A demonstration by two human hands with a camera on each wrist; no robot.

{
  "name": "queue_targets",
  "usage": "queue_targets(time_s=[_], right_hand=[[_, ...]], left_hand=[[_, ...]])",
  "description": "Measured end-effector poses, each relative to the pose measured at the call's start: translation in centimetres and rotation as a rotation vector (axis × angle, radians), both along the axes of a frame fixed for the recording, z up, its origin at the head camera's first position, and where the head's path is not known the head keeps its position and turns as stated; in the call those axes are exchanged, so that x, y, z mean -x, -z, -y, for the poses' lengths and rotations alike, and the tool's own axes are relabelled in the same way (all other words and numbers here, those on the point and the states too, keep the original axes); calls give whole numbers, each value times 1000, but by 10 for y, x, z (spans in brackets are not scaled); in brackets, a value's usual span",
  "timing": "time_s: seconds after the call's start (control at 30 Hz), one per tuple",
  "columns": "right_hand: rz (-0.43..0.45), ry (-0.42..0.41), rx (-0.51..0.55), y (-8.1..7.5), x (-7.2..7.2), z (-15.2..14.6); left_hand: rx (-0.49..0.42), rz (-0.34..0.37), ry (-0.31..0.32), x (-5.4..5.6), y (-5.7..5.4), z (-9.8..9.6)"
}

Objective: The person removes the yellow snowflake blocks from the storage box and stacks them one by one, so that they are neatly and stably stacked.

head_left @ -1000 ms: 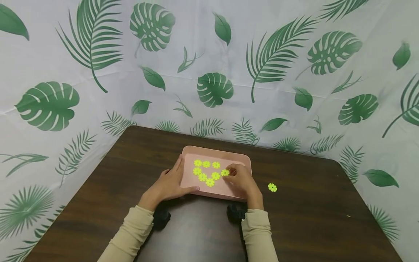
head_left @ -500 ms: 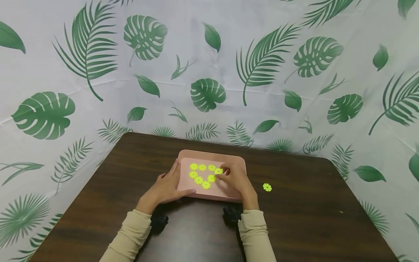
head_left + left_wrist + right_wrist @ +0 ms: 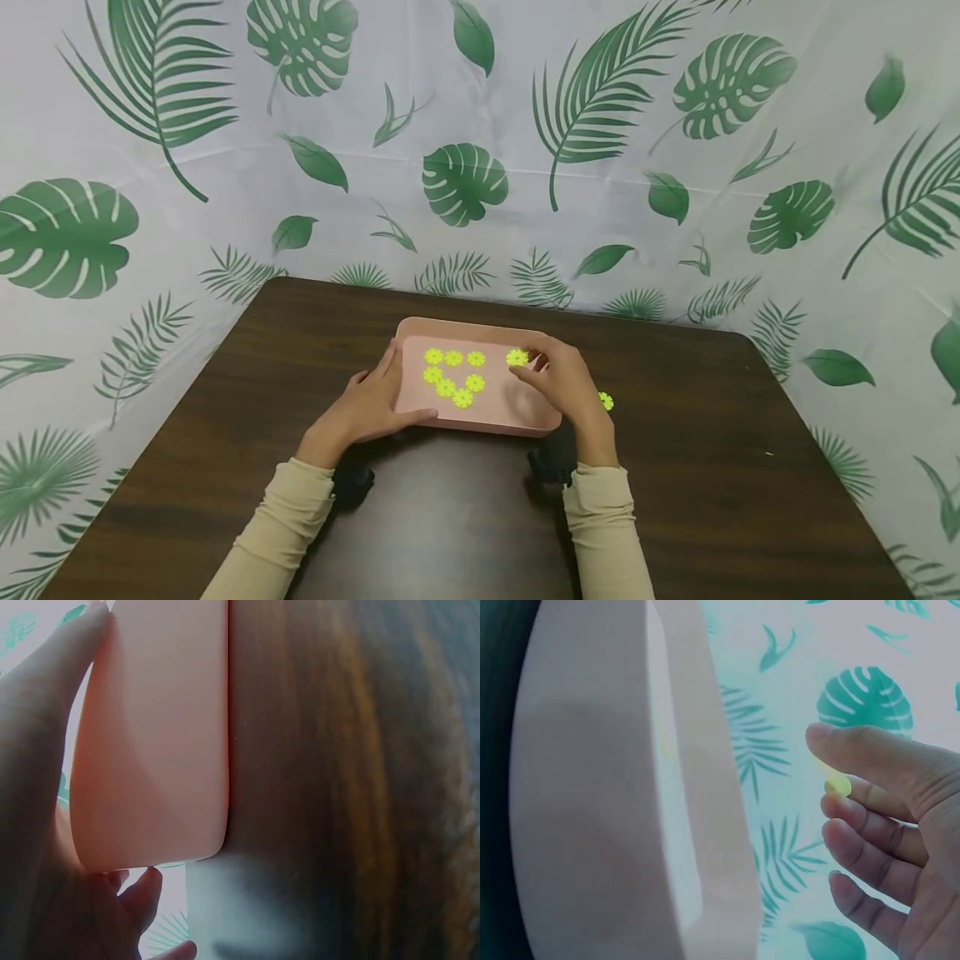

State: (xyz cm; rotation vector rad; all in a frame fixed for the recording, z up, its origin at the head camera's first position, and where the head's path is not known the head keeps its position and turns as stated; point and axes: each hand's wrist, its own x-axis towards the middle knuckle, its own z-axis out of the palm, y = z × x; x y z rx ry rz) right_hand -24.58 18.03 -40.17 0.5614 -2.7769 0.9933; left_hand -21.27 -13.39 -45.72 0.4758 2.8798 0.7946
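A shallow pink tray (image 3: 510,412) lies on the dark wooden table. Inside it, several yellow flower-shaped discs (image 3: 463,398) form a loop, some touching, with a gap at its right side. My left hand (image 3: 367,402) rests at the tray's front left corner, fingers straight along the left wall and thumb along the front rim. Over the right part of the tray, my right hand (image 3: 561,375) pinches another flower disc (image 3: 517,357) between thumb and fingers. The right wrist view shows this disc (image 3: 840,785) edge-on at the fingertips.
One more yellow disc (image 3: 607,402) lies on the table right of the tray, partly hidden by my right wrist. A white curtain (image 3: 405,75) printed with green leaves hangs behind the table. Dark wrist devices (image 3: 551,463) sit under both wrists.
The right hand first brought its disc left until it overlapped the loop's upper right, then drew it back right, still pinched. The left hand stays on the tray; the head view has shifted.
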Motion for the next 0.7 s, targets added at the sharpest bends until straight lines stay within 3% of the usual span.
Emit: queue_targets(time_s=[0.17,0.4,0.7], right_hand=[[2,28,-36,-6,1,-15],[5,113,2,-8,5,-47],[81,275,-15,9,-1,-103]], left_hand=[[13,-13,11,4,-2,1],[5,-16,10,8,-5,1],[6,25,8,6,0,0]])
